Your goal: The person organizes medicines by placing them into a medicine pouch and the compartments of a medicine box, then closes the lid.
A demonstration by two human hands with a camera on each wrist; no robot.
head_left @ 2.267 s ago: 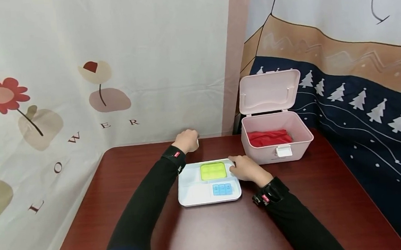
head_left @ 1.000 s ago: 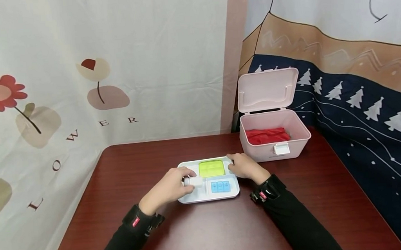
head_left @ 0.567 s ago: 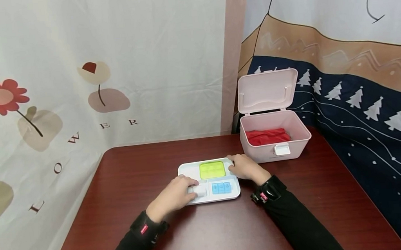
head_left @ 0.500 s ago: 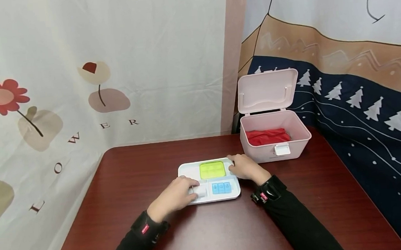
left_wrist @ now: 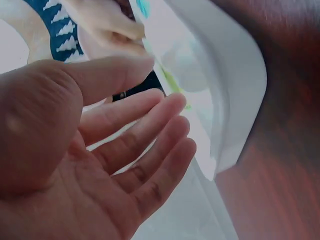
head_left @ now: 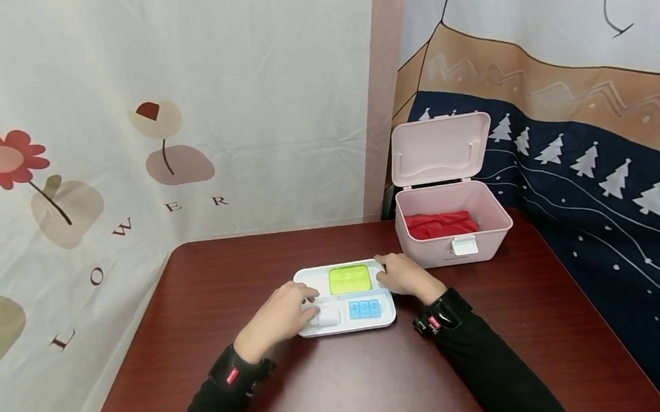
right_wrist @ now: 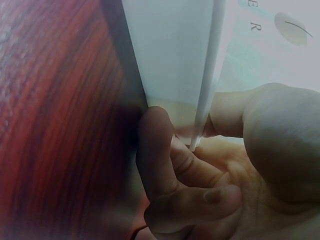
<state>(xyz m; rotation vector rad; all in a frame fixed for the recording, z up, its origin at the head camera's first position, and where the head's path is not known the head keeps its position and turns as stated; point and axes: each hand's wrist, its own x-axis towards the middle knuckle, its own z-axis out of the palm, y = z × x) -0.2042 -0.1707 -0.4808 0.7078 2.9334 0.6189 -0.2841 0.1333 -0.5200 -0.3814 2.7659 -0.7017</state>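
A white compartment tray (head_left: 310, 275) lies on the table. In its front left section a small white bottle (head_left: 329, 316) rests on its side. My left hand (head_left: 276, 315) hovers over the tray's left edge, thumb and fingers spread beside the bottle. The left wrist view shows that hand (left_wrist: 100, 145) holding nothing, fingers loosely extended. My right hand (head_left: 407, 279) grips the tray's right rim, thumb over the edge and fingers curled against the outer wall (right_wrist: 170, 50). A lime-green rectangular box (head_left: 350, 279) fills the back section; a light-blue three-part case (head_left: 364, 309) sits front right.
Behind the right hand stands a pink storage box (head_left: 456, 251) with its lid (head_left: 442, 148) raised and red cloth (head_left: 441, 225) inside. The dark red table (head_left: 241, 265) reaches a printed curtain (head_left: 278, 139) at the back.
My left hand comes from beyond the tray with the white bottle, lays it in the front left section, then lets go and draws back slightly left. The right hand stays at the rim.
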